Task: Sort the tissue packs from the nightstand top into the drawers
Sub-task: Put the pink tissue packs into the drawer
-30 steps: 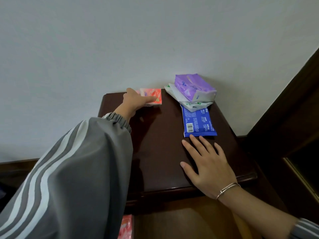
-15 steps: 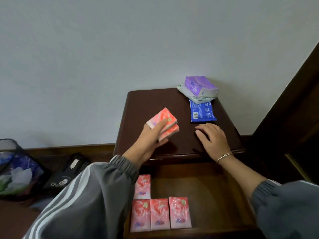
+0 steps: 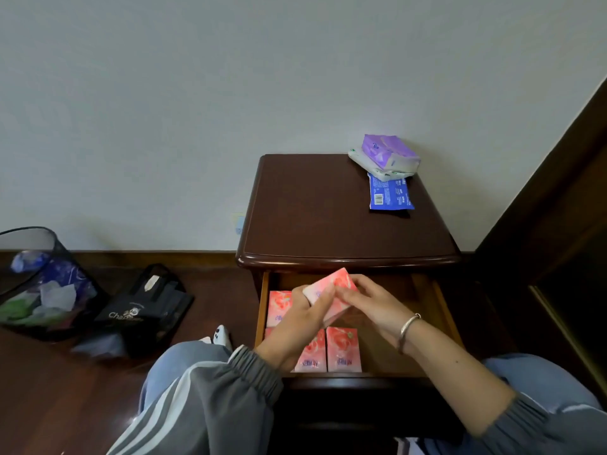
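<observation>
Over the open top drawer [image 3: 441,310] of the dark wooden nightstand [image 3: 315,224], my left hand [image 3: 297,323] and my right hand [image 3: 374,305] both grip pink tissue packs [image 3: 331,287]. Several matching pink packs [image 3: 343,349] lie flat in the drawer's left and front part. On the nightstand top at the back right, a purple pack [image 3: 389,152] rests on a white-green pack [image 3: 377,170], with a blue pack [image 3: 391,193] in front of them.
A mesh waste bin [image 3: 36,280] with rubbish stands on the wooden floor at the left, with a black bag [image 3: 144,310] beside it. Dark wooden furniture [image 3: 558,224] rises at the right. The wall is right behind the nightstand.
My left hand lifted the pink packs off the nightstand top and brought them down over the drawer. My right hand left the top and joined it on the packs. The view pulled back.
</observation>
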Demonstrator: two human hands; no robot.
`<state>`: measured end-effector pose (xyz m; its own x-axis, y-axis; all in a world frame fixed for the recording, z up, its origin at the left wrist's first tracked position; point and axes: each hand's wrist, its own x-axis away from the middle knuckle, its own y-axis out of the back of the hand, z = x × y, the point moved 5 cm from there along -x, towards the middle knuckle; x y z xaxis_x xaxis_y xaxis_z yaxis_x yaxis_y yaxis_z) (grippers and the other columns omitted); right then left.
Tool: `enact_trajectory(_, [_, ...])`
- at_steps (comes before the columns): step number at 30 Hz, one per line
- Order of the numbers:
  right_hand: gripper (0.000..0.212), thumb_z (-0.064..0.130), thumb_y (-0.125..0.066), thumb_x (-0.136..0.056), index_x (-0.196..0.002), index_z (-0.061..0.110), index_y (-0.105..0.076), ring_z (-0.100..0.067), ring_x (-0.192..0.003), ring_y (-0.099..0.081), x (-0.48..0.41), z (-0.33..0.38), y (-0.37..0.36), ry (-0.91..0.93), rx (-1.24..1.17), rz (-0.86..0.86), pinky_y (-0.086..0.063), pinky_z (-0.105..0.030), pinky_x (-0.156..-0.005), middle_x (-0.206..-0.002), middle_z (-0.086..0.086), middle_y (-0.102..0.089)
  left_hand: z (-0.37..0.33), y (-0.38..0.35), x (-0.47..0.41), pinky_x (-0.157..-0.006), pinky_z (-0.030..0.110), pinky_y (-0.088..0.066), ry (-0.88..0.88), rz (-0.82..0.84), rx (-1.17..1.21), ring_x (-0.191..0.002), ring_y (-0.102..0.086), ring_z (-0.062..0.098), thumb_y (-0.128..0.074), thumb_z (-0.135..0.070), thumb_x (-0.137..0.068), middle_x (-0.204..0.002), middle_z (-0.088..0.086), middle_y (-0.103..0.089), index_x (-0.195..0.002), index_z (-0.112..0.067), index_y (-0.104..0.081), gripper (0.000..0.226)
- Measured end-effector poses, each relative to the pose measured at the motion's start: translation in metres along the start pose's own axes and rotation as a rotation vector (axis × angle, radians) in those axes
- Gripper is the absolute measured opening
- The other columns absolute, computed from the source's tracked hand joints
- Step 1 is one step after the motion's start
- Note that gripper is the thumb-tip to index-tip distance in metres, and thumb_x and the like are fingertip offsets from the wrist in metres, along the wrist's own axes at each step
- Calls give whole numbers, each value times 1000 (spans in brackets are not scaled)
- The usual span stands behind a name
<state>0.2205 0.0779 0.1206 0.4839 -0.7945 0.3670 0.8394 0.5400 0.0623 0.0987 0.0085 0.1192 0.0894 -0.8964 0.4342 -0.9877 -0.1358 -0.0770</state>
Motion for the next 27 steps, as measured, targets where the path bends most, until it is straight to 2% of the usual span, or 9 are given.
enact_trajectory(3, [27,27,-69,-82,-107,18,-65,-19,-91,-69,-1,-13,1,-49,-138,-15,-55,-28,-69,-101,-6,-71,5,2,9,-66,5,-49,-55,-26,-187,-80,-61,-15,-48,-50,-93,-102,-6,-57,-129,-15,-36,51])
enact_trajectory(6, [29,20,-71,-80,-107,12,-65,-19,-90,-69,-11,-20,11,-46,-199,-116,-54,-29,-69,-100,-9,-72,1,37,12,-96,24,-46,-274,-399,-367,-107,-55,5,-52,-39,-94,-117,-1,-54,-127,-11,-51,44])
enact_trajectory(9, [31,14,-71,-80,-109,11,-63,-19,-94,-68,-24,-21,19,-29,-113,-214,-54,-31,-77,-103,-9,-70,8,73,12,-105,33,-34,-260,-647,-584,-122,-45,22,-51,-28,-95,-128,7,-53,-129,-11,-53,38])
enact_trajectory(12, [31,16,-73,-78,-107,16,-64,-15,-95,-66,-36,-22,14,-42,77,-204,-53,-31,-83,-102,-3,-69,29,84,2,-105,36,-32,-63,-579,-653,-127,-42,29,-46,-29,-97,-137,12,-47,-135,-9,-45,43])
enact_trajectory(14, [28,20,-73,-78,-104,21,-63,-8,-92,-64,-43,-24,8,-50,185,-193,-50,-22,-73,-99,3,-68,38,83,-4,-101,39,-37,10,-507,-621,-121,-49,31,-42,-30,-98,-132,15,-50,-130,-7,-48,40])
enact_trajectory(18, [28,23,-70,-81,-106,24,-58,1,-89,-57,-58,-32,-2,-78,241,-162,-41,-15,-65,-95,11,-63,40,88,-8,-87,34,-44,6,-459,-522,-104,-59,26,-40,-28,-99,-119,11,-60,-119,-9,-54,31])
enact_trajectory(22, [15,19,-66,-84,-93,29,-61,-7,-96,-61,-69,-41,-16,-163,219,-50,-42,-18,-68,-100,4,-66,41,91,-7,-80,30,-41,-15,-463,-501,-101,-59,25,-42,-24,-98,-115,8,-62,-115,-12,-56,25])
enact_trajectory(24, [24,16,-64,-84,-107,23,-62,-9,-94,-62,-77,-41,-22,-211,229,-10,-44,-22,-72,-106,-2,-67,42,91,-8,-79,31,-42,-27,-454,-498,-97,-60,23,-43,-23,-97,-112,8,-62,-110,-13,-56,21])
enact_trajectory(27, [55,10,-63,-84,-135,19,-45,-13,-93,-63,-87,-38,-30,-251,189,7,-47,-22,-71,-112,-6,-63,44,91,-10,-81,32,-44,-34,-444,-510,-99,-60,23,-43,-24,-97,-114,8,-61,-113,-12,-55,23])
